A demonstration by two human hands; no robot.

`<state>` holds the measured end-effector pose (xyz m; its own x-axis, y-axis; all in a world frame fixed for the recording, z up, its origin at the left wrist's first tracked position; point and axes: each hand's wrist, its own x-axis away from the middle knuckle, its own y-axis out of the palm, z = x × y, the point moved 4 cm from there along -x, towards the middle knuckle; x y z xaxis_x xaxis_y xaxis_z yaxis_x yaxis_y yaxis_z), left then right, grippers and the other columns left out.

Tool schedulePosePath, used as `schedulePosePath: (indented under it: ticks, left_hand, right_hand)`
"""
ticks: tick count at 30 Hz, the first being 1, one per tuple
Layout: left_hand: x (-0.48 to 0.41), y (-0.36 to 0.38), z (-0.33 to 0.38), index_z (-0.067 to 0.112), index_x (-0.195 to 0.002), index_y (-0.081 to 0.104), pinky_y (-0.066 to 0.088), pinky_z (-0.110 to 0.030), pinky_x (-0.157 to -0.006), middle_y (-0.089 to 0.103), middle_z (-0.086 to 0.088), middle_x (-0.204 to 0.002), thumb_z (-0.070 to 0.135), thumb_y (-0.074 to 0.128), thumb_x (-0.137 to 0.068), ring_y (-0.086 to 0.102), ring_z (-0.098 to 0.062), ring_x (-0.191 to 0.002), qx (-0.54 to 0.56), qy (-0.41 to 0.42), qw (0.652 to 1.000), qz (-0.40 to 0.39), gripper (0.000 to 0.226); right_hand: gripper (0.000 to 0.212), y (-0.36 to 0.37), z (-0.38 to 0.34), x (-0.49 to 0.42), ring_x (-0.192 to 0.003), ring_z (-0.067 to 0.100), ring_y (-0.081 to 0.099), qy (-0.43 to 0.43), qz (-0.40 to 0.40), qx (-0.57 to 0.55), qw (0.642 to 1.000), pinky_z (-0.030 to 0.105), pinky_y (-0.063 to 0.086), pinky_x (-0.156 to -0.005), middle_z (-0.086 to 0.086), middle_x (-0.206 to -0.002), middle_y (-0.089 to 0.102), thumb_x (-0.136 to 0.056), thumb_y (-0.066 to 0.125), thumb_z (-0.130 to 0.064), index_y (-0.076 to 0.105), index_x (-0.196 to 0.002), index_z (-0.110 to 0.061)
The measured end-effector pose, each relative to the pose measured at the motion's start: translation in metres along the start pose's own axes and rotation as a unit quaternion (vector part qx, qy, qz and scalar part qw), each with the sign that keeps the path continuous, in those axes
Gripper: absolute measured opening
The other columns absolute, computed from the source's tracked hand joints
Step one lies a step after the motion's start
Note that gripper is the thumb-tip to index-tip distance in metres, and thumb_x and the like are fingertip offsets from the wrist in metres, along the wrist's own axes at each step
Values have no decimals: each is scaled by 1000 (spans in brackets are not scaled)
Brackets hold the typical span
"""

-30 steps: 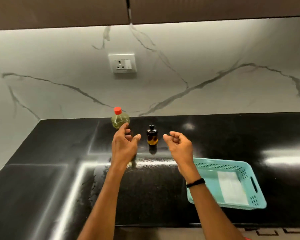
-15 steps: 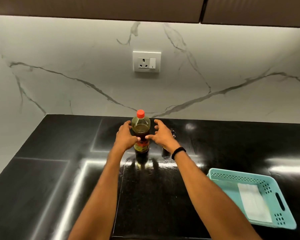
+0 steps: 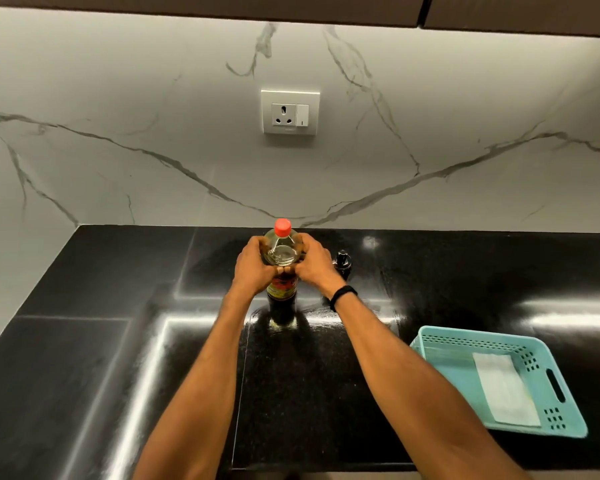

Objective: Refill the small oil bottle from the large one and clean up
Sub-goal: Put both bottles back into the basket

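The large oil bottle (image 3: 282, 252), clear plastic with a red cap and a red and yellow label, stands upright on the black counter near the back wall. My left hand (image 3: 255, 268) wraps its left side and my right hand (image 3: 314, 266) wraps its right side, thumbs meeting in front. The small oil bottle (image 3: 342, 260), dark with a black top, stands just right of my right hand; its lower part is hidden behind my wrist.
A turquoise plastic basket (image 3: 565, 393) holding a folded white cloth (image 3: 504, 388) sits at the front right of the black counter (image 3: 84, 341). A marble backsplash with a wall socket (image 3: 289, 111) rises behind, with dark cabinets overhead.
Both hands have closed around the large bottle, from hovering apart a second ago to gripping it now. The view has shifted closer and to the left.
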<state>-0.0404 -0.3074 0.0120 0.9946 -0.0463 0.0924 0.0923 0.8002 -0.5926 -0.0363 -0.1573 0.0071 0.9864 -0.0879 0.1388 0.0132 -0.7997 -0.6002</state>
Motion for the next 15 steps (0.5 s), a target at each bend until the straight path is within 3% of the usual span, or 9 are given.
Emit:
schedulePosePath:
  ticks: [9, 11, 15]
  left_hand:
    - [55, 0, 28, 17, -121, 53, 51, -29, -85, 63, 2, -114, 17, 86, -71, 61, -15, -104, 28, 56, 998, -12, 60]
    - [72, 1, 46, 17, -121, 53, 50, -28, -86, 63, 4, -114, 21, 88, -68, 60, -14, -104, 37, 87, 995, -23, 63]
    - [108, 11, 88, 18, -122, 55, 51, -30, -90, 64, 5, -115, 31, 88, -66, 61, -13, -104, 55, 156, 985, -44, 66]
  right_hand:
    - [60, -35, 2, 57, -110, 20, 64, -26, 24, -19, 999, 43, 56, -93, 0, -117, 69, -74, 76, 2, 57, -126, -24]
    - [55, -56, 3, 81, -99, 17, 68, -36, 39, -30, 998, 42, 59, -87, -4, -107, 72, -74, 79, -5, 61, -121, -26]
    - [54, -106, 1, 132, -96, 9, 70, -47, 56, -73, 995, 37, 58, -89, -8, -101, 74, -70, 87, -24, 64, -118, -28]
